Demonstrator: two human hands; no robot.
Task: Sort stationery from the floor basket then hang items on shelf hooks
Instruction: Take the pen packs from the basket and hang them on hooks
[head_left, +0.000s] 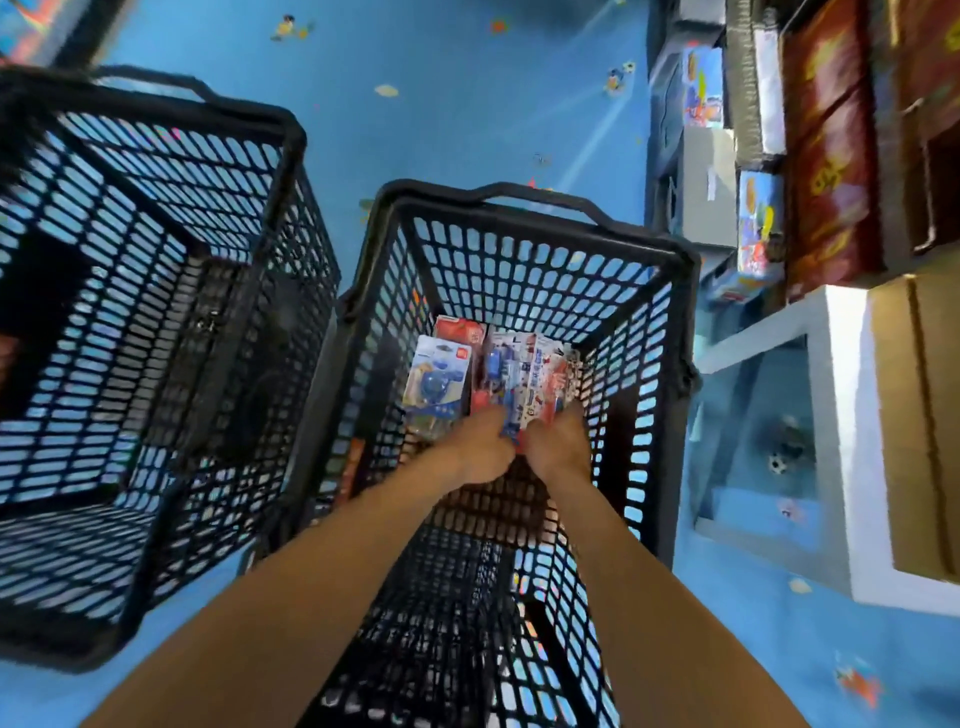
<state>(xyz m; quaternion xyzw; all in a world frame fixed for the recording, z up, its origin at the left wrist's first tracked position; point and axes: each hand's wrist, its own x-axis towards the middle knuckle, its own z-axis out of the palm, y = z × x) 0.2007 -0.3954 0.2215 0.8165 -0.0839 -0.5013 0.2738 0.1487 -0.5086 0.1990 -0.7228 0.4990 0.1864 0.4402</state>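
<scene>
Both hands reach deep into the black plastic mesh floor basket (395, 195). The left hand (483, 441) and right hand (561, 447) each curl round the near edge of a fanned bundle of blister packs (519, 374), apparently pens. These carded packs look light, flat and fairly stiff, with slick clear bubbles that could slide over each other, so a firm pinch on the card edges, leaving the hang holes free, seems best. A blue-printed pack (436, 379) lies loose beside them. A second mesh basket (280, 119) stands on the glossy blue floor (467, 104)
</scene>
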